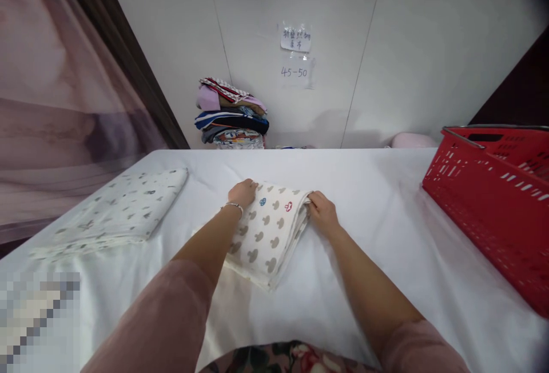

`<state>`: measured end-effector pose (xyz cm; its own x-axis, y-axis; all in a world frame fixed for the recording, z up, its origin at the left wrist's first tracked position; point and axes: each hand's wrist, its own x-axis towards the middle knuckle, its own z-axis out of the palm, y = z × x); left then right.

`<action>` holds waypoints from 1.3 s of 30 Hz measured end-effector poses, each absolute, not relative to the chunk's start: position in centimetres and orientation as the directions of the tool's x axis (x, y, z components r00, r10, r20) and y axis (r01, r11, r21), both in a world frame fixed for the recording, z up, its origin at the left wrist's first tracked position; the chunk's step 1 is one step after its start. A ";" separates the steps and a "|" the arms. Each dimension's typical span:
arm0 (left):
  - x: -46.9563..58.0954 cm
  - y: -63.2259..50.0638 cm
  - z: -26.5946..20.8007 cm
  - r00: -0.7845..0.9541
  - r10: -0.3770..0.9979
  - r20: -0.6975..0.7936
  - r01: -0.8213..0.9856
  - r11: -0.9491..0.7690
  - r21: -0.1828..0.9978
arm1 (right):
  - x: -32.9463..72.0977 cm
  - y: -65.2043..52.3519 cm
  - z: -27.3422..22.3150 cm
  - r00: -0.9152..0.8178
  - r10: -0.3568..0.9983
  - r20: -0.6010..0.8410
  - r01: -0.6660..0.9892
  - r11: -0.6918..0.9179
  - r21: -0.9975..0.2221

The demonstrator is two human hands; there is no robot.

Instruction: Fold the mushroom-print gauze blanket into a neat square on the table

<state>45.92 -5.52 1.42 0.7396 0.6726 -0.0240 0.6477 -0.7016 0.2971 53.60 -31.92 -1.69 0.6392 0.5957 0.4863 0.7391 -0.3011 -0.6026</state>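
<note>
In the middle of the table is a folded white cloth (266, 230) printed with grey mushrooms, plus one blue and one red mushroom. My left hand (243, 191) grips its far left corner, fingers closed, with a bracelet on the wrist. At the far right corner my right hand (323, 213) pinches the folded layers, and that edge is lifted a little. The cloth's near corner hangs low towards me. To the left lies another folded white cloth (124, 207) with a small dark leaf-like print, apart from both hands.
A white sheet covers the table (364, 178). A red plastic basket (493, 201) with a metal handle stands at the right edge. Beyond the far edge rises a stack of folded fabrics (234, 115) against the wall. A curtain (77, 104) hangs at left.
</note>
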 end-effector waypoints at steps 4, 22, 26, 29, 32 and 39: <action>46.3 -5.1 1.6 0.743 0.668 -0.041 0.652 -0.709 0.267 | 54.1 -32.1 -2.1 0.683 0.568 0.460 0.660 -0.209 -0.722; 45.5 -5.6 1.1 0.754 0.656 0.019 0.623 -0.724 0.296 | 54.4 -32.0 -2.9 0.742 0.588 0.320 0.491 -0.153 -0.858; 45.7 -7.5 2.2 0.774 0.608 0.176 0.543 -0.781 0.310 | 54.0 -32.0 -2.2 0.722 0.603 0.340 0.539 -0.183 -0.822; 45.5 -11.7 3.5 0.838 0.399 0.372 0.296 -0.905 0.305 | 54.2 -31.8 -2.6 0.733 0.594 0.333 0.514 -0.162 -0.842; 45.1 -17.2 4.3 0.909 0.135 0.394 0.036 -0.968 0.248 | 54.6 -31.7 -3.0 0.733 0.584 0.350 0.509 -0.128 -0.851; 45.2 -20.6 3.7 0.962 0.183 0.203 0.149 -0.974 0.172 | 54.9 -31.6 -3.3 0.702 0.585 0.406 0.547 -0.079 -0.833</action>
<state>45.17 -20.62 3.66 0.9621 0.1825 0.2026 0.1486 -0.9739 0.1718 54.92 -31.62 -3.33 0.7023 0.5849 0.4058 0.5470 -0.0785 -0.8335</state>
